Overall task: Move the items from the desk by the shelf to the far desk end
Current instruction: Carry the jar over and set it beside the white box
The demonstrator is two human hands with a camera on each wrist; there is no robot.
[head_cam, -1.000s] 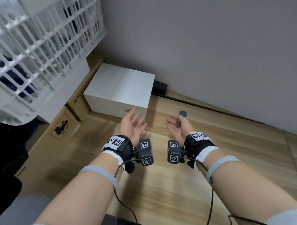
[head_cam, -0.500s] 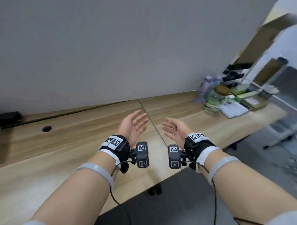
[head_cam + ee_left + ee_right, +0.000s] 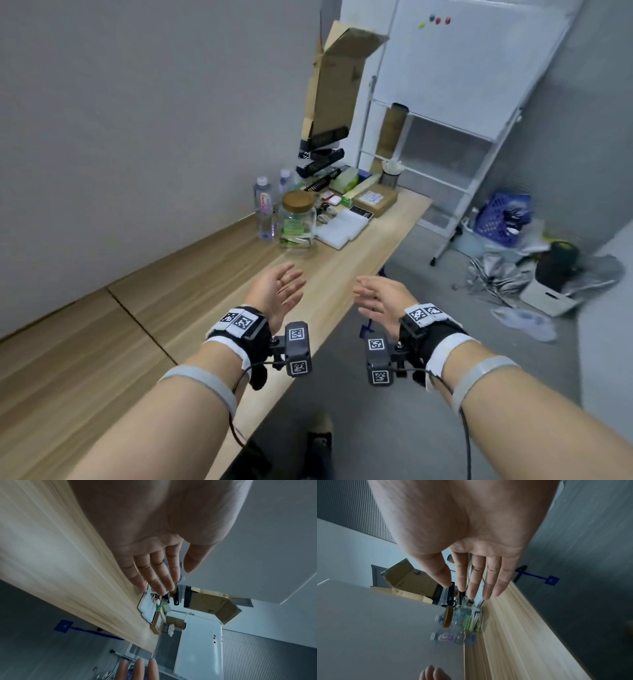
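Observation:
Both hands hang in the air, palms facing each other, holding nothing. My left hand (image 3: 279, 291) is over the wooden desk (image 3: 191, 294); my right hand (image 3: 380, 299) is just past the desk's front edge, above the floor. Ahead at the desk's end by the white shelf (image 3: 442, 150) sits a cluster of items: a glass jar with a wooden lid (image 3: 297, 219), a water bottle (image 3: 263, 207), a white flat case (image 3: 342, 224), a brown parcel (image 3: 375, 198) and black boxes (image 3: 320, 161). The jar (image 3: 462, 616) and bottle (image 3: 452, 638) show blurred beyond my right fingers (image 3: 476, 580). My left fingers (image 3: 154, 572) are straight.
An open cardboard box (image 3: 337, 78) leans against the wall behind the items. A whiteboard (image 3: 455, 58) stands above the shelf. On the floor at right lie a blue basket (image 3: 500, 216), a grey umbrella (image 3: 496, 277) and bags. The desk stretch near me is bare wood.
The view has swung right from the white box and crate to the desk end by the shelf. Both hands stay open and empty in the same pose.

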